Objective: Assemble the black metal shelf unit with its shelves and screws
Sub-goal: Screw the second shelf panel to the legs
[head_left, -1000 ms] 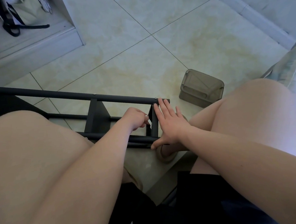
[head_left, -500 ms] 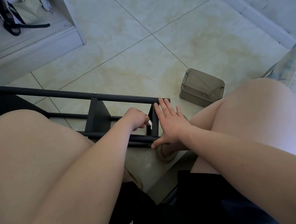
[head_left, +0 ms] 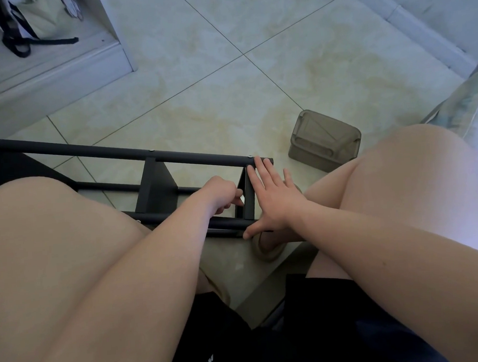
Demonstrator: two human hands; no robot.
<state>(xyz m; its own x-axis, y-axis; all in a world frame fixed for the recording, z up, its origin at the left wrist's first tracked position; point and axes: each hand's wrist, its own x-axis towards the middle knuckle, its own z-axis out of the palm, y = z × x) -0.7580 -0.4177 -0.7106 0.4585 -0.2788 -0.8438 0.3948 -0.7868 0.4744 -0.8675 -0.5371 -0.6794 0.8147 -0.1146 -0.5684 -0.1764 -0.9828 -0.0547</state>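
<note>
At centre frame the shelf unit (head_left: 152, 157) lies unmoved on the floor (head_left: 225, 69), right hand (head_left: 275, 203) still pressing straight fingers (head_left: 259, 174) on its end panel (head_left: 248, 199), left hand (head_left: 219, 192) curled inside, hold unclear, so fastening likely continues.

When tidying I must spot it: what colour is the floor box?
Translucent grey-brown box, best seen in the head view.

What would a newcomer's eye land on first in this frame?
The black shelf frame lying on its side on the tiled floor, in front of the person's knees, draws the eye first. Both hands work at its right end: the right hand spread flat against the end panel, the left hand curled just inside it, anything it holds hidden. Beyond the right knee sits a translucent brown box.
</note>
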